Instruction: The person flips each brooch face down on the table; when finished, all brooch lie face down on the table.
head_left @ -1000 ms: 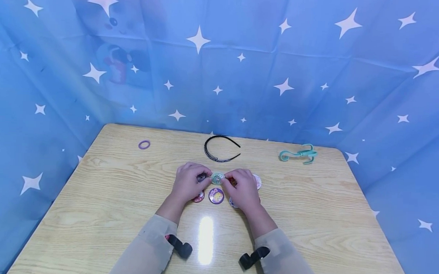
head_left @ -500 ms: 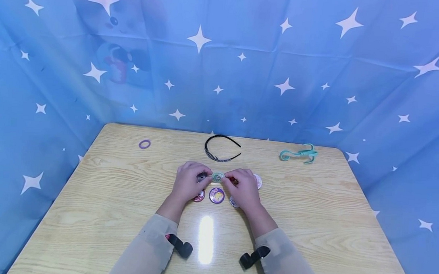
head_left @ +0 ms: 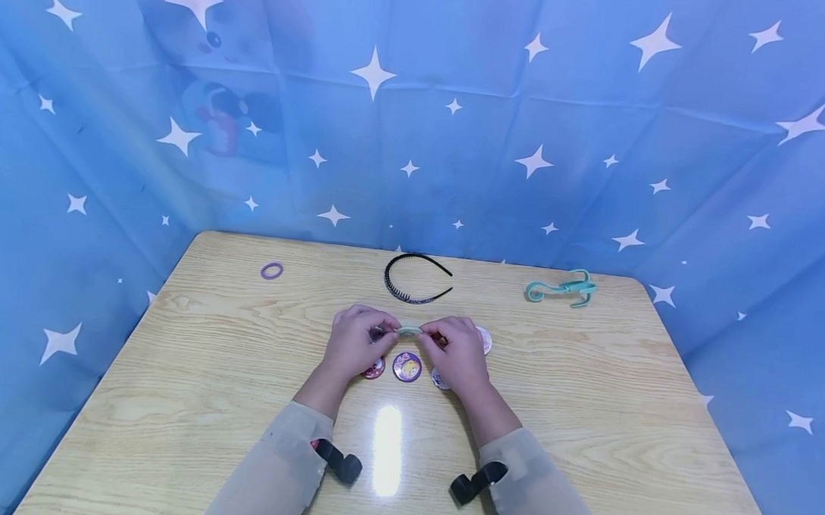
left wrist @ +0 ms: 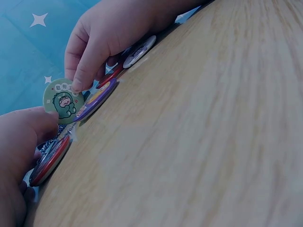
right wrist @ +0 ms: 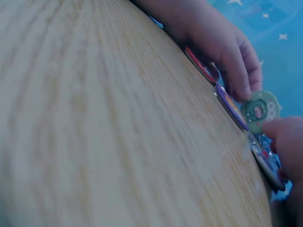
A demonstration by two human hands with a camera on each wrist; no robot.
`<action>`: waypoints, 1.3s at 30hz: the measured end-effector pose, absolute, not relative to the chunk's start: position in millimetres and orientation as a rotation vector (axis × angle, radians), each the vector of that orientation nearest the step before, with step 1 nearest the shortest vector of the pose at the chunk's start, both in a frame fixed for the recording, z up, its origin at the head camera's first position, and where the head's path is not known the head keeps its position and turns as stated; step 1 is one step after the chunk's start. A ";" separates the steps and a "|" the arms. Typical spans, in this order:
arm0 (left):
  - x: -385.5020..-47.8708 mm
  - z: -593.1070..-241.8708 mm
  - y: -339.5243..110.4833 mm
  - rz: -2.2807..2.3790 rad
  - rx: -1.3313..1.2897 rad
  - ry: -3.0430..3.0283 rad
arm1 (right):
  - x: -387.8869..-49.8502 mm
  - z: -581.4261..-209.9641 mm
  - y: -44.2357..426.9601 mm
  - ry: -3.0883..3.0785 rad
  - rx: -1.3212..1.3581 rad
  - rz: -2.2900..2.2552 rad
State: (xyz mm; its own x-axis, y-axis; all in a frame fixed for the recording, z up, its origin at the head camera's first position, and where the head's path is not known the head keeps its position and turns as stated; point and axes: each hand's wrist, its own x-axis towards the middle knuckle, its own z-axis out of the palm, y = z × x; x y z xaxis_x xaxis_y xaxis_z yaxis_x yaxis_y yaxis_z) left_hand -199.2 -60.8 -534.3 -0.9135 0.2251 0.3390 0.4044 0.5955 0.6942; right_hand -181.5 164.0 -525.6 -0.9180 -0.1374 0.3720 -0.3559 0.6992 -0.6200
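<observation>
Where white glare (head_left: 387, 451) streaks the pale wood-grain table (head_left: 195, 417), a person's two light beige sleeves (head_left: 270, 463) reach in on either side, each with a small black device (head_left: 340, 464) at the cuff. Farther in, three round badges lie in a row: a red-rimmed badge (head_left: 375, 369) partly covered by the left hand (head_left: 358, 342), a purple-rimmed badge with a yellow figure (head_left: 406, 367) in the middle, and a whitish badge (head_left: 438, 380) partly hidden by the right hand (head_left: 457, 354). Just beyond the middle one, both hands pinch opposite edges of a round, light green badge with a cartoon figure (left wrist: 64, 103) between thumb and fingers; it is tilted up on edge, its printed face toward the person, and whether it touches the table I cannot tell. A round pinkish-white badge (head_left: 485, 341) shows to the right of the right hand. Beyond the hands lies a black, toothed, curved headband (head_left: 387, 282), with a small purple ring (head_left: 271, 277) to its left and a teal claw-like clip (head_left: 564, 289) to its right. Behind the table hangs a blue curtain with white stars (head_left: 417, 133).
</observation>
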 end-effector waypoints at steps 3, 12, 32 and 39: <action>-199.0 -534.9 -61.4 -1.224 -0.527 -2.613 | -181.9 -525.8 163.8 -2.621 0.381 1.048; -196.7 -533.2 -61.4 -1.245 -0.520 -2.609 | -181.3 -526.7 163.9 -2.612 0.398 1.030; -197.0 -531.4 -61.0 -1.184 -0.524 -2.674 | -179.7 -526.4 164.8 -2.558 0.539 1.015; -197.6 -531.4 -60.4 -1.155 -0.506 -2.717 | -179.7 -524.7 164.7 -2.610 0.531 0.996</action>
State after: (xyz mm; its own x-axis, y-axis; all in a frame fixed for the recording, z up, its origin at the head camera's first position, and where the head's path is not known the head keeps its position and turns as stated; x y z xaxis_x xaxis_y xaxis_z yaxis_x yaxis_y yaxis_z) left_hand -197.6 -60.4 -531.4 -0.9325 0.2487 0.2619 0.3612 0.6475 0.6710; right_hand -179.7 164.7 -524.7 -0.8877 -0.2324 0.3975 -0.4381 0.6920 -0.5737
